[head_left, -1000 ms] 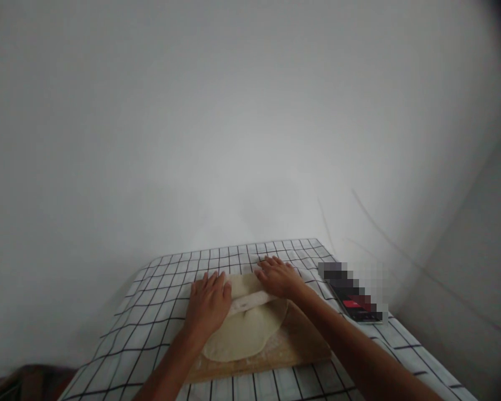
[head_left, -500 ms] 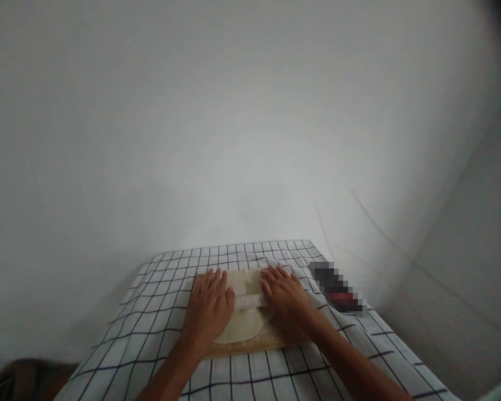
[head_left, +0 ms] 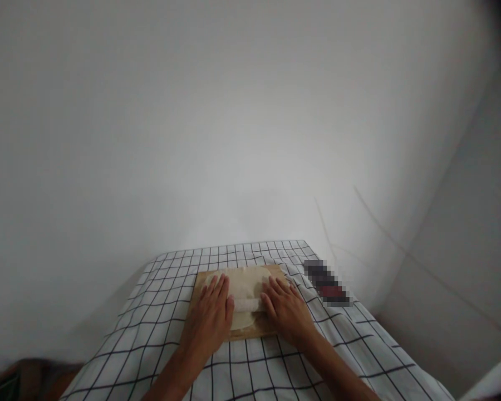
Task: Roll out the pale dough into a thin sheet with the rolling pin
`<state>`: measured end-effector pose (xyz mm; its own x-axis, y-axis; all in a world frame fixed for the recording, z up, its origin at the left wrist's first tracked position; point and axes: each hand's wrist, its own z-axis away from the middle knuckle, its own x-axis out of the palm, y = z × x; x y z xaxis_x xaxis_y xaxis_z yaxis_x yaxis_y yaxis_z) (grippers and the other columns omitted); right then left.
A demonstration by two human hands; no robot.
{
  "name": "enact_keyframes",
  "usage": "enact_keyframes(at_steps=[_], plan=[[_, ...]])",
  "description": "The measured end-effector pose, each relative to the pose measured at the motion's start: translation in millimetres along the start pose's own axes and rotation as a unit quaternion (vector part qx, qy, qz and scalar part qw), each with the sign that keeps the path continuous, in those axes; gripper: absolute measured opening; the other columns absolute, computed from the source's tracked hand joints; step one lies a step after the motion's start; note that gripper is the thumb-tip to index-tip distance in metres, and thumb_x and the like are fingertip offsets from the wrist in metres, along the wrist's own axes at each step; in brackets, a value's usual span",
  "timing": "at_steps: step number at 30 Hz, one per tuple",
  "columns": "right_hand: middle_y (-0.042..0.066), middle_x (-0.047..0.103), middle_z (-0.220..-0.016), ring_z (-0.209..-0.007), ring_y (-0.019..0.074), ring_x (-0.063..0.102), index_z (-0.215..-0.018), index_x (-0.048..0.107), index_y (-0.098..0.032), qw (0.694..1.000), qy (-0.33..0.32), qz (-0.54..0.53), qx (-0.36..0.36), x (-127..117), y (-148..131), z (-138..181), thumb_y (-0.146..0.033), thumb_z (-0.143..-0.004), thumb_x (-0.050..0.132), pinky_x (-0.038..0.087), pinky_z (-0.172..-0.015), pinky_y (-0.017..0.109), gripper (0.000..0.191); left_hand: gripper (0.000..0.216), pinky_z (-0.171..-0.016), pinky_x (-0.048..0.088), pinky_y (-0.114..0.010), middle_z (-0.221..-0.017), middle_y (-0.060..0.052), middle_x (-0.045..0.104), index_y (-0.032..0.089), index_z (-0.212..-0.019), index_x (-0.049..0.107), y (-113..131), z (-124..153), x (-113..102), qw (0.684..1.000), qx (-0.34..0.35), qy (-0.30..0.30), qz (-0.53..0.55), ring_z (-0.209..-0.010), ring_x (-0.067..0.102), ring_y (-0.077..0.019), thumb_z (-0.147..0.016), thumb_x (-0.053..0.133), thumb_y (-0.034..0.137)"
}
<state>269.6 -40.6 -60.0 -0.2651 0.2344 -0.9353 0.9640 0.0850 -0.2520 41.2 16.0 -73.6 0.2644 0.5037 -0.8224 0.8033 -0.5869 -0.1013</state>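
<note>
A flat sheet of pale dough (head_left: 244,281) lies on a wooden board (head_left: 200,287). Across it rests a pale rolling pin (head_left: 246,304). My left hand (head_left: 209,317) lies flat on the pin's left end, fingers stretched forward. My right hand (head_left: 287,307) presses flat on the pin's right end, fingers also stretched out. Both ends of the pin are hidden under my palms.
The board sits on a table with a white cloth with black checks (head_left: 158,334). A blurred dark object with a red patch (head_left: 326,283) lies to the right of the board. A plain white wall rises behind the table.
Both hands and the rolling pin have drawn back toward the board's near edge. More dough now shows beyond the pin and less in front of it.
</note>
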Motion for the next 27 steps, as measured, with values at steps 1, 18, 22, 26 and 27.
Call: enact_keyframes(at_steps=[1, 18, 22, 26, 27], plan=[[0.009, 0.041, -0.161, -0.148, 0.0283, 0.037, -0.148, 0.052, -0.023, 1.0, 0.002, -0.002, -0.002, 0, -1, 6, -0.043, -0.107, 0.028, 0.032, -0.12, 0.054, 0.051, 0.051, -0.118, 0.04, -0.051, -0.153, -0.015, 0.052, 0.009, -0.147, 0.05, 2, 4, -2, 1.0, -0.004, -0.002, 0.003, -0.145, 0.044, -0.0288, -0.106, 0.034, 0.035], [0.01, 0.038, -0.162, -0.152, 0.0306, 0.03, -0.149, 0.051, -0.025, 0.998, 0.011, 0.026, -0.053, 5, 10, -41, -0.049, -0.106, 0.031, 0.022, -0.121, 0.061, 0.053, 0.051, -0.115, 0.04, -0.06, -0.144, -0.015, 0.062, 0.013, -0.139, 0.06, -4, 3, 15, 0.998, -0.049, -0.006, -0.031, -0.136, 0.055, -0.0328, -0.105, 0.033, 0.04], [0.012, 0.039, -0.162, -0.153, 0.0303, 0.027, -0.149, 0.051, -0.024, 0.998, -0.032, -0.002, -0.05, 6, 9, -92, -0.055, -0.106, 0.021, 0.021, -0.12, 0.062, 0.06, 0.051, -0.116, 0.036, -0.063, -0.149, -0.017, 0.055, 0.014, -0.141, 0.059, -19, -30, 22, 0.987, -0.129, -0.089, -0.04, -0.143, 0.046, -0.0355, -0.105, 0.032, 0.039], [0.014, 0.043, -0.159, -0.152, 0.031, 0.028, -0.146, 0.053, -0.022, 0.996, -0.066, -0.03, -0.055, 15, 11, -134, -0.055, -0.106, 0.023, 0.024, -0.117, 0.064, 0.06, 0.054, -0.113, 0.034, -0.069, -0.155, -0.017, 0.048, 0.015, -0.145, 0.055, -39, -63, 28, 0.972, -0.178, -0.151, -0.033, -0.147, 0.039, -0.0391, -0.105, 0.031, 0.043], [0.015, 0.045, -0.158, -0.151, 0.0316, 0.03, -0.145, 0.054, -0.022, 0.996, -0.066, -0.032, -0.057, 18, 11, -143, -0.055, -0.106, 0.024, 0.025, -0.116, 0.065, 0.059, 0.055, -0.113, 0.034, -0.07, -0.156, -0.017, 0.047, 0.015, -0.146, 0.054, -43, -70, 30, 0.969, -0.188, -0.158, -0.033, -0.148, 0.037, -0.0395, -0.105, 0.03, 0.044]])
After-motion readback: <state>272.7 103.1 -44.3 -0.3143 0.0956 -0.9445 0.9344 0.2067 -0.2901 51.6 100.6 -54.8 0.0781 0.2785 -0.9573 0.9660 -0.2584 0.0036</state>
